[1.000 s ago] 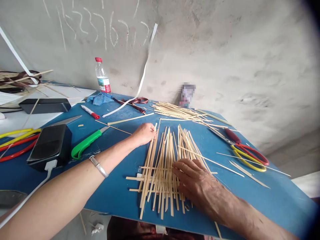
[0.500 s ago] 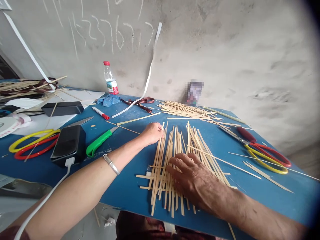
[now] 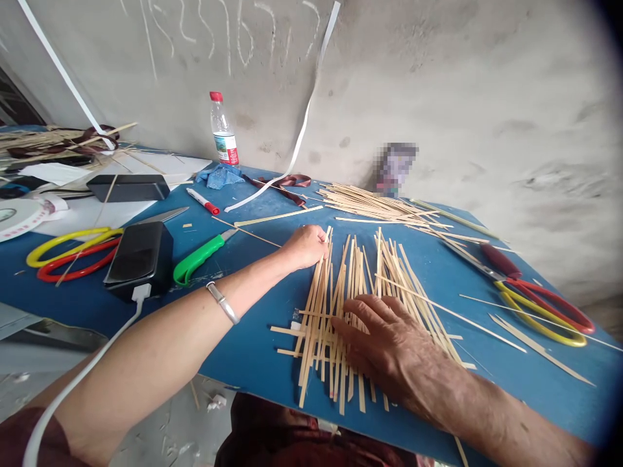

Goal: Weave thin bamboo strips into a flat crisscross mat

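Many long pale strips [image 3: 355,272] lie lengthwise, fanned out on the blue table, over a few crosswise strips [image 3: 287,331] near the front edge. My left hand [image 3: 310,246] is closed on the far end of strips at the left side of the fan, thumb and fingers pinched together. A silver bracelet [image 3: 222,303] circles that wrist. My right hand [image 3: 384,331] lies palm down on the middle of the strips, fingers spread; what is under the palm is hidden.
A green knife [image 3: 199,259], scissors [image 3: 78,253], a black box [image 3: 141,256] with a white cable and a red marker [image 3: 203,202] are left. More strips [image 3: 374,206] and a bottle [image 3: 224,133] stand or lie behind. Other scissors [image 3: 545,305] are right.
The view has shifted, so the scene sits slightly higher and more to the right. The strips at my left hand have moved a little apart from the middle ones. My right hand stays on the strips.
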`<state>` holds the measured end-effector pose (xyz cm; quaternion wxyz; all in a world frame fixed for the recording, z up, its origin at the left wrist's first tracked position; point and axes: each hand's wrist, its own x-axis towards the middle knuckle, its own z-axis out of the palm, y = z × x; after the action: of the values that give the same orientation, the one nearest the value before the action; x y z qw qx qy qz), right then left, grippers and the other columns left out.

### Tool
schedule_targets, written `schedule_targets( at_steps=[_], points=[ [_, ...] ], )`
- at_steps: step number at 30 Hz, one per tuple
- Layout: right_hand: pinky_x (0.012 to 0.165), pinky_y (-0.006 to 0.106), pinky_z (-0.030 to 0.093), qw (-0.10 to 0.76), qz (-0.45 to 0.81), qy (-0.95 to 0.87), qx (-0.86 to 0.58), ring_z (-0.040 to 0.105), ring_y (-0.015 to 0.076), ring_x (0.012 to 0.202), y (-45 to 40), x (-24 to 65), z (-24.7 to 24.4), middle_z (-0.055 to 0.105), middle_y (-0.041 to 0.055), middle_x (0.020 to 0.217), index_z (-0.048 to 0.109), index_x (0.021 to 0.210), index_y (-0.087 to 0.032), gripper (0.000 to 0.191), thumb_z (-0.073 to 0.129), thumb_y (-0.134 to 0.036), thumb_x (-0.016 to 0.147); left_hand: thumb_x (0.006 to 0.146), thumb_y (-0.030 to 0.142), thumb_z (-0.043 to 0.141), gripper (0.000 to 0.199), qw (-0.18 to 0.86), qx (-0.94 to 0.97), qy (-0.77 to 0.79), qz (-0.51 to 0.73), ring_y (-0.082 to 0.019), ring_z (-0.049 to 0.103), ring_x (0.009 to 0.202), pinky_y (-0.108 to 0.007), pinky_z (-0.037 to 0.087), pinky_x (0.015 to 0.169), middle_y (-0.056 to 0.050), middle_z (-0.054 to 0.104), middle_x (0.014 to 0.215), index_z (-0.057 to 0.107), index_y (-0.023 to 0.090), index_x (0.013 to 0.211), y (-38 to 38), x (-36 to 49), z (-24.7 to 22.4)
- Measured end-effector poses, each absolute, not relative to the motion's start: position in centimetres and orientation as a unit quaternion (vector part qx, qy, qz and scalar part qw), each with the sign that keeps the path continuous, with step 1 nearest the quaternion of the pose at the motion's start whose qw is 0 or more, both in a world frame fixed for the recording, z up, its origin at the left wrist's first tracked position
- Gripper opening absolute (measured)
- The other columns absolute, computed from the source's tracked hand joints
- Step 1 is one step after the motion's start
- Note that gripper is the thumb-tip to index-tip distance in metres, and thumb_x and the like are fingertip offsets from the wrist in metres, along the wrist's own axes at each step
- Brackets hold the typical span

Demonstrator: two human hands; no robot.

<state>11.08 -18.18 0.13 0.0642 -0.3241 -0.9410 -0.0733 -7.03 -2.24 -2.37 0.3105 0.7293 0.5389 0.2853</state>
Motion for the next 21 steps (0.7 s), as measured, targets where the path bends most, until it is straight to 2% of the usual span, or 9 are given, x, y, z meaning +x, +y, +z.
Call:
schedule_targets(
  at_steps=[7, 12, 21],
  points=[
    [0.087, 0.048, 0.047, 0.076, -0.063, -0.936, -0.337, 0.055, 0.0271, 0.103, -18.44, 11.29, 0.18, 0.061, 0.0126, 0.111, 0.063, 0.113, -0.017, 0.025, 0.043, -0.022, 0.098, 0.073, 0.003, 0.058, 0.014, 0.305, 0.727, 0.548, 0.279, -0.012, 0.059, 0.051, -0.021, 0.041, 0.052, -0.002, 0.071, 0.064, 0.067, 0.014, 0.075, -2.24, -7.00, -2.25],
    [0.092, 0.053, 0.045, 0.087, -0.101, -0.937, -0.321, 0.050, 0.0317, 0.117, -18.53, 11.30, -0.29, 0.058, 0.0146, 0.125, 0.058, 0.129, -0.022, 0.033, 0.042, -0.029, 0.100, 0.073, 0.003, 0.059, 0.015, 0.307, 0.724, 0.551, 0.278, -0.012, 0.059, 0.051, -0.021, 0.042, 0.052, -0.003, 0.073, 0.067, 0.069, 0.014, 0.077, -2.29, -6.93, -2.16],
    [0.089, 0.050, 0.046, 0.074, -0.068, -0.943, -0.316, 0.054, 0.0302, 0.109, -18.49, 10.84, -0.31, 0.063, 0.0137, 0.116, 0.059, 0.123, -0.014, 0.030, 0.043, -0.025, 0.100, 0.073, 0.003, 0.059, 0.014, 0.310, 0.722, 0.553, 0.277, -0.012, 0.059, 0.051, -0.021, 0.041, 0.051, -0.003, 0.072, 0.067, 0.069, 0.012, 0.076, -2.54, -6.88, -1.95]
  ],
)
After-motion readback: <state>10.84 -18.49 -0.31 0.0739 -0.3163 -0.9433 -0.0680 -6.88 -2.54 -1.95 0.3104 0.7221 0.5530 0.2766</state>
